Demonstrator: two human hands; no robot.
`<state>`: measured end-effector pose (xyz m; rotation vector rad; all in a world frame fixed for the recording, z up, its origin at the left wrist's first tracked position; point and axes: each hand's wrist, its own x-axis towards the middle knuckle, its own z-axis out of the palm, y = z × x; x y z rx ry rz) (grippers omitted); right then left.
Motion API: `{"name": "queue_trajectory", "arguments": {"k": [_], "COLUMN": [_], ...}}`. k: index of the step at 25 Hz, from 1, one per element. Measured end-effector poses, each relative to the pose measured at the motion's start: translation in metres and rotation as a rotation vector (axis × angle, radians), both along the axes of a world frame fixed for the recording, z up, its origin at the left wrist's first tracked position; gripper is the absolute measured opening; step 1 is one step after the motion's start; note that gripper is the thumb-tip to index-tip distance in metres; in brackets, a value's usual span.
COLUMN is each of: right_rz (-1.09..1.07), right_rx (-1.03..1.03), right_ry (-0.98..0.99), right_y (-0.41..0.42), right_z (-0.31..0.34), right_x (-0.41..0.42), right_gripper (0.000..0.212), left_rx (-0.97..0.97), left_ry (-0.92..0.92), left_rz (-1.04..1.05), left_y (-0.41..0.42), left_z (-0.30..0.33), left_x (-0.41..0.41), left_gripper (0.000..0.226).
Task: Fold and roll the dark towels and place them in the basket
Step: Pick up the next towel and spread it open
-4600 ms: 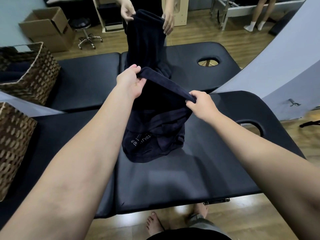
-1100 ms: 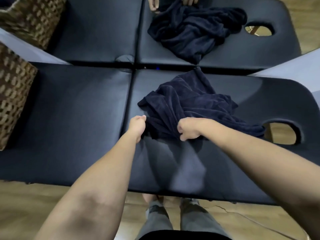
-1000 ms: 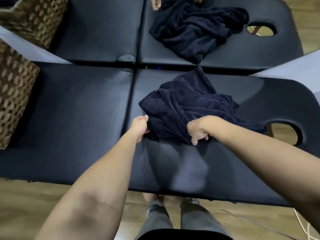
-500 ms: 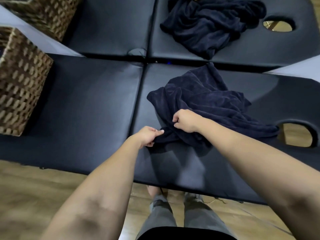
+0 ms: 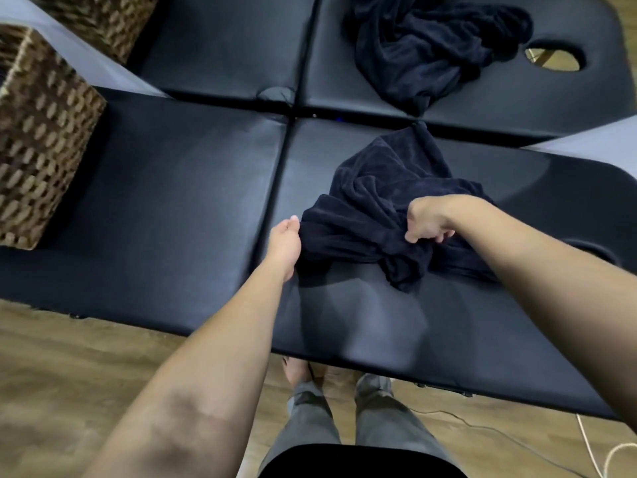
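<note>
From the head camera, looking down, a crumpled dark navy towel (image 5: 389, 201) lies bunched on the right half of the near black massage table (image 5: 165, 208), just right of the table's centre seam. The left hand (image 5: 285, 240) is at the towel's left edge, its fingers tucked into the fabric and out of sight, thumb on top, so it appears to grip that edge, though the hold itself is hidden. The right hand (image 5: 427, 220) is curled into a fist around a gathered fold near the towel's front middle, and a bunch of cloth hangs below the knuckles toward the near edge of the table. A long corner of the towel trails away to the far edge of the table. The right forearm crosses over the towel's right part and covers most of the near face hole (image 5: 599, 251) of this table. A second massage table (image 5: 220, 53) stands flush behind the first, and a second dark towel (image 5: 424, 53) lies in a loose heap on its right half, beside its open face hole (image 5: 555, 58). A woven wicker basket (image 5: 38, 139) sits on the left end of the near table, well apart from the towel; another woven basket (image 5: 103, 19) shows at the top left. Below the table's near edge are the person's grey trouser legs (image 5: 344, 419) and bare feet on a wooden floor (image 5: 69, 367), with a cable (image 5: 586, 446) at the lower right.
</note>
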<state>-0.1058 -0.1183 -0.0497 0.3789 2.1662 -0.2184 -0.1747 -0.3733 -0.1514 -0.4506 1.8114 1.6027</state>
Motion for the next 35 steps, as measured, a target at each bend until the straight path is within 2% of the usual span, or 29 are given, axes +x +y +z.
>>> {"name": "queue_trajectory", "arguments": {"k": [2,4,5,7,8,11,13,15,16,18,19,21,22,23,24,26,28,29,30,32,35], "right_rz": [0.007,-0.193,-0.319,-0.514,-0.514,-0.193,0.006,-0.035,-0.128,-0.469,-0.737,-1.291,-1.434,-1.427,-1.283,-0.86,-0.563,-0.515,-0.523,-0.672,-0.942], "right_rx": [-0.133,-0.396,-0.507,-0.617,-0.601,-0.4,-0.214,-0.189,-0.254,-0.398,-0.462,-0.658,-0.744,-0.777,-0.762,-0.648,-0.557,-0.524,-0.507,-0.523,-0.821], "right_ry": [0.347,0.638,0.684,0.687,0.668,0.477,0.387,0.45,0.544,0.754,0.839,0.887,0.873,0.869,0.882,0.899,0.874,0.878,0.902,0.945,0.958], "right_y": [-0.005,-0.022,-0.031,-0.048,-0.054,-0.061,-0.059,-0.055,-0.052,-0.048,-0.045,-0.042,-0.04,-0.038,-0.035,-0.032,-0.034,-0.038,-0.041,-0.048,-0.057], "right_z": [-0.003,-0.003,-0.006,-0.02,-0.026,-0.036,-0.044,-0.045,-0.042,-0.031,-0.025,-0.01,-0.008,-0.007,-0.008,-0.015,-0.022,-0.024,-0.024,-0.02,0.002], "right_x": [0.002,0.001,-0.003,-0.011,-0.013,-0.007,0.001,0.006,0.006,0.002,-0.003,-0.015,-0.018,-0.018,-0.014,-0.003,0.004,0.005,0.004,-0.002,-0.009], "right_gripper": [0.03,0.043,0.049,0.046,0.042,0.035,0.023,0.012,0.013,0.023,0.025,0.014,0.01,0.013,0.023,0.038,0.028,0.02,0.017,0.021,0.026], "left_rx": [0.086,0.149,0.188,0.234,0.22,0.014,-0.072,-0.079,-0.059,-0.042,-0.061,-0.084,-0.059,-0.003,0.077,0.221,0.292,0.316,0.34,0.387,0.499], "left_ry": [-0.045,-0.086,-0.098,-0.101,-0.08,0.028,-0.007,-0.085,-0.115,-0.202,-0.245,-0.304,-0.322,-0.339,-0.363,-0.398,-0.399,-0.393,-0.386,-0.371,-0.34], "left_rz": [-0.011,-0.048,-0.07,-0.132,-0.17,-0.3,-0.343,-0.375,-0.404,-0.489,-0.538,-0.583,-0.548,-0.477,-0.375,-0.199,-0.128,-0.114,-0.109,-0.125,-0.124], "left_y": [0.011,0.025,0.033,0.045,0.048,0.041,0.025,0.005,-0.004,-0.02,-0.025,-0.031,-0.032,-0.032,-0.03,-0.026,-0.02,-0.016,-0.011,0.0,0.017], "left_z": [0.012,0.028,0.036,0.047,0.049,0.034,0.024,0.016,0.012,0.006,0.004,-0.001,-0.002,0.0,0.004,0.016,0.027,0.034,0.04,0.055,0.08], "left_x": [0.001,0.002,0.001,0.0,-0.001,0.002,0.01,0.02,0.026,0.037,0.043,0.052,0.054,0.054,0.051,0.041,0.027,0.022,0.018,0.015,0.007], "left_gripper": [0.033,0.033,0.035,0.037,0.038,0.04,0.052,0.074,0.075,0.055,0.045,0.038,0.037,0.036,0.034,0.033,0.037,0.04,0.042,0.044,0.045]}}
